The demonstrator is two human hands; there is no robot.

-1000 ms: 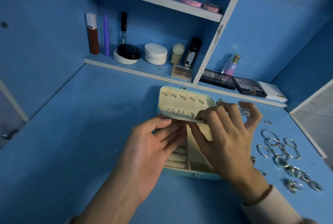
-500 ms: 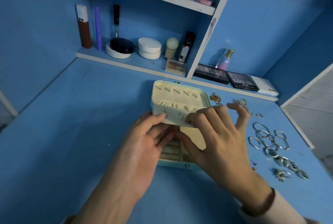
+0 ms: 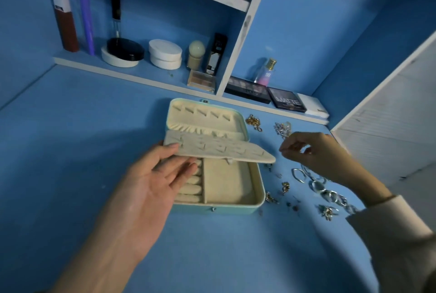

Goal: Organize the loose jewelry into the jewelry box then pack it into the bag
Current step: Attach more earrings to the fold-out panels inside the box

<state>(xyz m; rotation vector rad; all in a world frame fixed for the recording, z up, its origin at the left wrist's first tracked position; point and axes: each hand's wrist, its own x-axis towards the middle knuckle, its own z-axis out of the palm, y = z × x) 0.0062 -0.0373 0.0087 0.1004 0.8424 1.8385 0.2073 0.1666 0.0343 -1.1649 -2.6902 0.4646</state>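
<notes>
A mint jewelry box point(image 3: 258, 189) lies open on the blue desk, its cream lid point(image 3: 205, 115) laid back. My left hand point(image 3: 146, 189) holds the cream inner panel point(image 3: 236, 151) at its left end, thumb on top and fingers beneath, lifted over the tray. My right hand point(image 3: 316, 151) hovers to the right of the box with loosely curled fingers, and nothing shows in them. Below and around it lie a gold chain point(image 3: 253, 121), a silver chain point(image 3: 282, 127), silver rings point(image 3: 325, 191) and small earrings point(image 3: 271, 198). No bag is in view.
Behind the box a low shelf carries cosmetics: round compacts point(image 3: 165, 54), a dark bottle point(image 3: 215, 54), eyeshadow palettes point(image 3: 286, 101) and a small perfume bottle point(image 3: 266, 73). A white divider point(image 3: 240, 40) rises at the back. The desk's right edge point(image 3: 339, 141) is close to the rings.
My right hand let go of the inner panel and moved right over the loose jewelry. My left hand now holds the panel alone, and the tray beneath is uncovered.
</notes>
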